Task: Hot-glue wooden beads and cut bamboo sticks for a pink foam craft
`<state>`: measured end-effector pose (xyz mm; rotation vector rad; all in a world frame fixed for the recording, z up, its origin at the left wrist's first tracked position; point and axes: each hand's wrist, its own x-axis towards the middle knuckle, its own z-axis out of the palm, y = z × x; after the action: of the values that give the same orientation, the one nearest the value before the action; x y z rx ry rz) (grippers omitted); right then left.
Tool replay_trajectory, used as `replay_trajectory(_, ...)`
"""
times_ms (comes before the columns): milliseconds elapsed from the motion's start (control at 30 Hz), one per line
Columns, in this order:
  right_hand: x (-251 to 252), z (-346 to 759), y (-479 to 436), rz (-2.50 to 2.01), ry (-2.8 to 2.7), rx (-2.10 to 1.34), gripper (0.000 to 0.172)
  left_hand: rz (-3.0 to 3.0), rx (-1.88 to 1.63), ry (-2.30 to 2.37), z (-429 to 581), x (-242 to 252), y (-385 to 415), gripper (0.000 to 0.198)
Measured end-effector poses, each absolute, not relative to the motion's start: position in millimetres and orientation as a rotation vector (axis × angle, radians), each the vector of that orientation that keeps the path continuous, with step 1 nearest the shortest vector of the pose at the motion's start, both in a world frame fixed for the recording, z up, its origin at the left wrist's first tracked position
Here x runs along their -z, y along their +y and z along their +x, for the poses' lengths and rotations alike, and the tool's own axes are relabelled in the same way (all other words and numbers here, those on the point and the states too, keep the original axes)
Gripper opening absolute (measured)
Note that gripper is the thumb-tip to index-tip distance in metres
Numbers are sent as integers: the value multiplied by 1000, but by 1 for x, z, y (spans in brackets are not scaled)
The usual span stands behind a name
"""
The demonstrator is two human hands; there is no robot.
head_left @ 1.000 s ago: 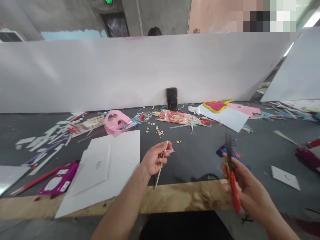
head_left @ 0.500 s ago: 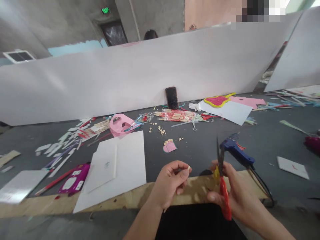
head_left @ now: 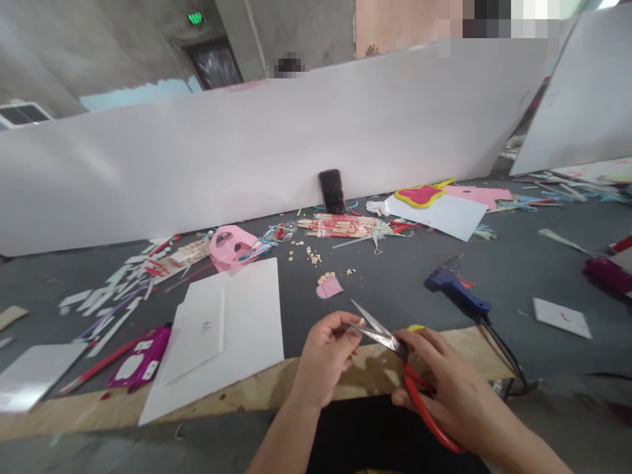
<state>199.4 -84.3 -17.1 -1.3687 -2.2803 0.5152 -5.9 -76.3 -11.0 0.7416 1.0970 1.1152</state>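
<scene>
My left hand point(head_left: 323, 355) is closed in a pinch on a thin wooden stick point(head_left: 362, 322); only the stick's pale tip shows past my fingertips. My right hand point(head_left: 447, 392) grips red-handled scissors point(head_left: 390, 342). Their steel blades point left and stand apart around the stick's tip. Both hands hover over the table's bare wooden front edge point(head_left: 375, 368). Just beyond them on the grey tabletop lies a small pink cut-out point(head_left: 329, 288) topped with small pale beads.
White paper sheets point(head_left: 232, 322) lie to the left, with a magenta package point(head_left: 141, 355) beside them. A blue glue gun point(head_left: 457, 288) and its cord lie to the right. Further back are a pink mask point(head_left: 231, 247), a stick bundle point(head_left: 345, 226) and a phone point(head_left: 332, 191) leaning on the white board.
My right hand has swung the scissors from upright to pointing left, bringing the open blades to the stick tip. My left hand has come nearer the table edge.
</scene>
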Motion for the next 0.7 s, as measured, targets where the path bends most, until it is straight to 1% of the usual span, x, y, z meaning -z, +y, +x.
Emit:
replay_trajectory(200, 16, 198, -85, -1358, -2332, -559, 60, 877, -1089, 1135, -7, 10, -79, 28)
replay_trajectory(467, 14, 196, -88, -1318, -2368, -620, 59, 1001, -1093, 1155, -9, 7, -82, 19)
replay_trajectory(700, 7, 193, -89, -1248, -2380, -651, 62, 1075, -1094, 1118, -12, 7, -83, 17)
